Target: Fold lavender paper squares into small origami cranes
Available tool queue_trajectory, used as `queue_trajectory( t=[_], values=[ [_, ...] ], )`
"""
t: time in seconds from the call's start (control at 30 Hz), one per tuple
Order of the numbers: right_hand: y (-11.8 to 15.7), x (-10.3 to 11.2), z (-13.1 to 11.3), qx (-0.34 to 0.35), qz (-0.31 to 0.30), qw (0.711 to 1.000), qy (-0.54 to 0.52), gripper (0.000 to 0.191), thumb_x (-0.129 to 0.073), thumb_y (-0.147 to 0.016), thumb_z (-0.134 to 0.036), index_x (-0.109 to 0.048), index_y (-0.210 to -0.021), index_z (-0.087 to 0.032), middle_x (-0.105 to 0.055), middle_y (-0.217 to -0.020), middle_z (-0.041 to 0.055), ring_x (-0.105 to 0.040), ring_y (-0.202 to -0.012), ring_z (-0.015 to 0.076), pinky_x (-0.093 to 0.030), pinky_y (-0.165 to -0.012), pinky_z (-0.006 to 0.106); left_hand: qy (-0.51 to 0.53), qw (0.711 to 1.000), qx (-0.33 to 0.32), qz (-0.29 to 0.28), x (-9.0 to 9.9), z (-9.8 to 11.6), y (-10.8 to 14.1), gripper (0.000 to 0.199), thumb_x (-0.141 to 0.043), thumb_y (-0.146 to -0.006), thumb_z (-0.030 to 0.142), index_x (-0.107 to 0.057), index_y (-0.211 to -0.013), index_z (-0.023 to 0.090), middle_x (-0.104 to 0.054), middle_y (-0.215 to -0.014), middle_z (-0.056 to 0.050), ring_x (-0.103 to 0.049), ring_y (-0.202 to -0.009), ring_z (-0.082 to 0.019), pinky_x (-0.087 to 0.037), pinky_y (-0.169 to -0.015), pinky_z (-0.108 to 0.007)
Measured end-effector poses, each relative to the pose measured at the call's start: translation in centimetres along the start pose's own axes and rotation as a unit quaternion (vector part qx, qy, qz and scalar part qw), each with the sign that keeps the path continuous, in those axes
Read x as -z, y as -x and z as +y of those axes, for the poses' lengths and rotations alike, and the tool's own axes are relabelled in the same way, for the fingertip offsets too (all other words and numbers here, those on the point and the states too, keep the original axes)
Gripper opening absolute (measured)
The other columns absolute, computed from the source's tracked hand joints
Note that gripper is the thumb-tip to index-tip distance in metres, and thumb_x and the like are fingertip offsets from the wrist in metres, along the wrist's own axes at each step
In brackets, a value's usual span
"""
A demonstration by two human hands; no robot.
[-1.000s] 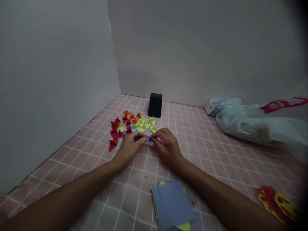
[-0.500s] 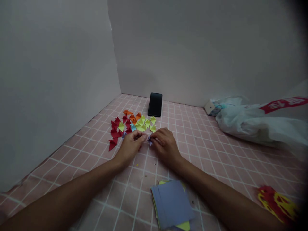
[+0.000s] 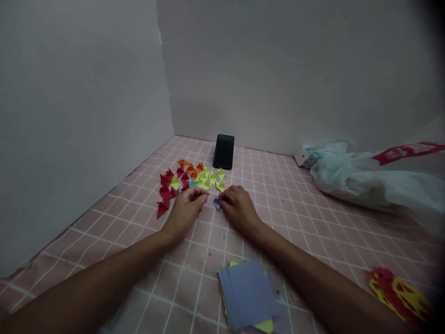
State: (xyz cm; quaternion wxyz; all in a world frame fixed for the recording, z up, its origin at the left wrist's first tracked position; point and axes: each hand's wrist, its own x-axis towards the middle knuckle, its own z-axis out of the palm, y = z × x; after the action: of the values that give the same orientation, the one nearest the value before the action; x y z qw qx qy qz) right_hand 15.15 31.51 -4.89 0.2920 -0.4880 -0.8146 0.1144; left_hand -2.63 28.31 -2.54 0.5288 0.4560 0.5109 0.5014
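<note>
Desk [image 3: 313, 222] under a pink gridded cloth carries everything, and clock directions here run from the lilac paper between the hands, with twelve pointing away from the person. White plastic bag [image 3: 365, 185], big and crumpled, lies well apart at three o'clock. A cluster of folded pieces [image 3: 192, 171] sits near ten o'clock: red, orange and yellow, with a bit of blue, some partly behind the fingers. These hold their pointed shapes and look finished, so a good share of the folding seems done.

The left hand [image 3: 186, 208] is at nine o'clock, thumb and forefinger pressed together, no paper visible between them. The right hand [image 3: 239, 208] is at three o'clock, just beside the centre, pinching the lilac piece between thumb and fingertips.

Between five and six o'clock lies a stack of square sheets [image 3: 245, 294], lilac on top with yellow edges peeking out; all that shows of it is flat, so that paper appears not yet worked. A dark phone [image 3: 224, 152] leans back at twelve.

The lilac piece [image 3: 216, 202] itself is small and already creased, probably well into its folding, though its exact form is too small to judge. Smallest is a yellow scrap [image 3: 198, 238] near seven.
</note>
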Motion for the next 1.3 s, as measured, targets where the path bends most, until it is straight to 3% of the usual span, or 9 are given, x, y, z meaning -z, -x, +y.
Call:
queue_trajectory(
  t=[0.53,0.7,0.77,0.9,1.07,1.3],
  values=[
    [-0.1,1.3,0.2,-0.008,0.010,1.000,-0.021,0.017,-0.061,-0.080,-0.004,-0.071,-0.080,-0.017,-0.069,-0.083,0.0075,-0.058,-0.084,0.0224,-0.043,-0.077,0.036,-0.008,1.000,-0.005,0.011,0.3,0.2,0.0,0.017,-0.068,-0.075,0.030,-0.065,-0.086,0.017,-0.054,-0.066,0.004,-0.042,-0.051,-0.009,-0.031,-0.049,-0.023],
    [-0.1,1.4,0.5,-0.026,0.022,0.999,-0.022,0.021,-0.056,-0.078,-0.002,-0.069,-0.082,-0.017,-0.069,-0.084,0.0077,-0.058,-0.085,0.0226,-0.044,-0.077,0.035,-0.083,0.995,-0.049,0.002,0.5,0.5,0.2,0.014,-0.067,-0.077,0.028,-0.068,-0.086,0.018,-0.062,-0.074,0.000,-0.053,-0.064,-0.015,-0.040,-0.061,-0.026],
    [-0.1,1.3,0.7,-0.034,0.026,0.999,-0.020,0.021,-0.056,-0.080,-0.003,-0.070,-0.085,-0.017,-0.070,-0.085,0.0073,-0.059,-0.085,0.0226,-0.044,-0.077,0.035,-0.171,0.979,-0.108,-0.018,0.4,0.4,0.2,0.012,-0.067,-0.077,0.023,-0.073,-0.087,0.020,-0.064,-0.080,-0.002,-0.058,-0.075,-0.018,-0.044,-0.073,-0.030],
    [-0.2,1.0,1.0,-0.022,0.034,0.999,-0.010,0.022,-0.057,-0.084,-0.006,-0.073,-0.093,-0.018,-0.070,-0.085,0.0066,-0.058,-0.085,0.0223,-0.043,-0.077,0.034,-0.331,0.917,-0.219,-0.047,0.1,-0.5,-0.1,0.023,-0.069,-0.078,0.014,-0.079,-0.096,0.025,-0.063,-0.082,-0.003,-0.058,-0.085,-0.022,-0.043,-0.086,-0.034],
    [-0.5,0.6,0.8,-0.012,0.017,1.000,0.019,0.027,-0.058,-0.086,-0.006,-0.075,-0.102,-0.020,-0.071,-0.089,0.0075,-0.059,-0.087,0.0229,-0.041,-0.078,0.035,-0.417,0.871,-0.247,-0.078,-0.5,-1.6,-0.5,0.020,-0.066,-0.085,0.015,-0.079,-0.097,0.025,-0.063,-0.088,-0.005,-0.058,-0.088,-0.023,-0.044,-0.084,-0.034],
    [-0.8,0.3,0.7,-0.032,-0.013,0.998,0.056,0.020,-0.060,-0.088,-0.008,-0.075,-0.098,-0.018,-0.075,-0.096,0.0086,-0.062,-0.092,0.0240,-0.040,-0.080,0.035,-0.453,0.850,-0.254,-0.089,-0.6,-1.4,-0.5,0.018,-0.064,-0.090,0.016,-0.080,-0.092,0.023,-0.065,-0.087,-0.008,-0.059,-0.088,-0.024,-0.044,-0.081,-0.035]
  ],
)
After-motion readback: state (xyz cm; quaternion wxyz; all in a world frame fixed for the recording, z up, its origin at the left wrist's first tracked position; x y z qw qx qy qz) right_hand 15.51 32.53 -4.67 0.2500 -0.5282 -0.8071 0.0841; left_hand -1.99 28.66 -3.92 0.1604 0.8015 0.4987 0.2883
